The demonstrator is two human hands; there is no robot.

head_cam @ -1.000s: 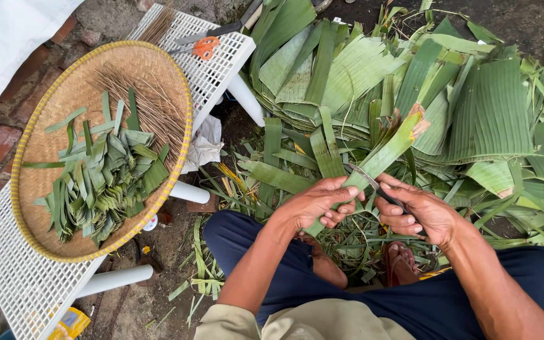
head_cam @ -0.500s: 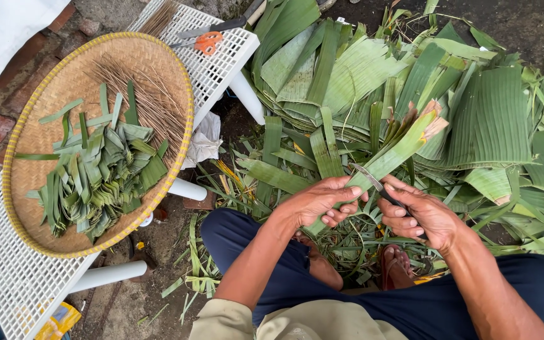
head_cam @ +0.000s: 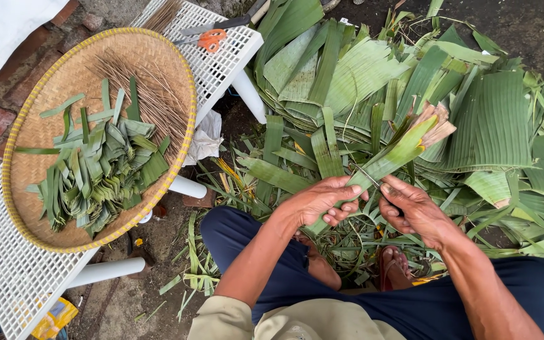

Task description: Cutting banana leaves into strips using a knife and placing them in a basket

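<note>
While only the head view is available, the whole arrangement is shown from above. A long green leaf stalk (head_cam: pixel 393 157) is held across the middle of the frame, above the seated person's knees. Its long axis runs diagonally, from the lower end under the left hand (head_cam: pixel 322 203) up and to the right toward a pale, frayed butt end. The left hand is closed around the lower part of the stalk, fingers wrapped over it. The right hand (head_cam: pixel 410 211) is set just beside the left, on the right of the stalk, and is curled about a thin dark blade (head_cam: pixel 365 174) whose tip is laid against the stalk just above the left hand's fingers. Both hands are thus close together at the same point; the greater length of the stalk extends away from them, up and to the right.

Behind the stalk, a heap of banana leaves (head_cam: pixel 360 75) is spread over the ground. To the left, a round woven tray (head_cam: pixel 45 82) is carried on a white lattice desk (head_cam: pixel 7 277); folded leaf strips (head_cam: pixel 102 170) and thin brown sticks (head_cam: pixel 146 94) are kept in the tray. Orange-handled scissors (head_cam: pixel 209 39) are laid on the desk's far end.
</note>
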